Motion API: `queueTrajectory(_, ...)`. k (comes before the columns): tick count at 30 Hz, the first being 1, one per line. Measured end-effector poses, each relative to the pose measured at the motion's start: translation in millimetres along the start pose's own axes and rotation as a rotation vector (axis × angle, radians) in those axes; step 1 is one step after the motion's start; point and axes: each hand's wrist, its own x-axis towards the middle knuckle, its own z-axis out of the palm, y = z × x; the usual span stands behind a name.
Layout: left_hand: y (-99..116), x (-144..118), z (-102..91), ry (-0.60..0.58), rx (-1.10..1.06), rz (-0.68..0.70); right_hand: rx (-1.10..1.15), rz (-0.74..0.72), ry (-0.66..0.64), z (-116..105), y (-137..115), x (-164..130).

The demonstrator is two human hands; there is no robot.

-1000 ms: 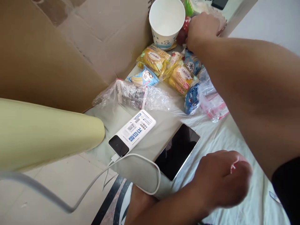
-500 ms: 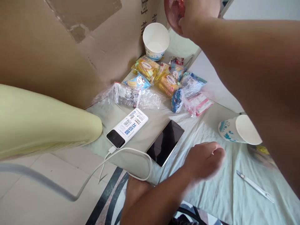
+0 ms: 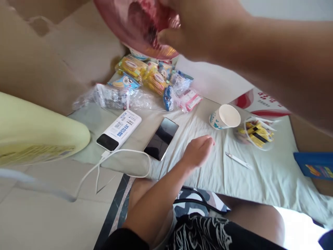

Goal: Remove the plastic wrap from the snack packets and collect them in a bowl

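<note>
At the top of the view my right hand (image 3: 189, 31) grips a red see-through plastic container (image 3: 125, 31), thumb against it. Dark and reddish contents, blurred, show inside. My left hand (image 3: 198, 151) is closed in a fist and rests on the pale green cloth, with nothing visible in it. To its left lies a phone (image 3: 161, 138), dark screen up. A white utility knife (image 3: 238, 160) lies on its right, and behind it a white paper cup (image 3: 225, 117) stands on the cloth. A white power bank (image 3: 119, 130) with a white cable plugged in lies farther left.
Several wrapped snacks (image 3: 156, 81) and crumpled clear plastic (image 3: 111, 96) lie at the back. A clear tub of yellow packets (image 3: 256, 133) stands right, near a blue box (image 3: 313, 165). A cardboard box (image 3: 78, 52) and a pale yellow rounded object (image 3: 39, 125) border the left.
My right hand has moved left across the top with the red container, now in front of the back paper cup. The view has shifted, showing more on the right. My left fist stays on the cloth.
</note>
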Motion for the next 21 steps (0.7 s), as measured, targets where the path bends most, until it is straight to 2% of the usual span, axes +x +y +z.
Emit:
queueTrajectory(1,0,0,0.8,0.009,0.008,-0.004,-0.148,-0.038,-0.05,0,-3,-10)
queueTrajectory(2,0,0,1.6,0.02,0.007,-0.014,-0.204,-0.086,-0.085,1,-4,-19)
queueTrajectory(4,0,-1,3.0,0.03,-0.001,-0.022,-0.214,-0.147,-0.11,6,-3,-29)
queueTrajectory(7,1,-1,5.7,0.031,0.016,-0.018,-0.141,-0.129,-0.142,15,5,-35)
queueTrajectory(9,1,0,7.7,0.026,0.033,-0.011,0.026,-0.057,-0.157,20,9,-32)
queueTrajectory(11,2,1,9.5,0.017,0.035,-0.006,0.289,0.037,-0.127,26,12,-26)
queueTrajectory(15,1,4,9.9,0.025,0.003,-0.025,0.797,0.277,0.029,37,15,-7)
queueTrajectory(19,-2,6,4.0,0.058,-0.062,-0.019,1.15,0.559,0.183,41,23,4)
queueTrajectory(21,-3,9,-0.7,0.103,-0.115,-0.01,1.282,0.619,0.23,43,31,5)
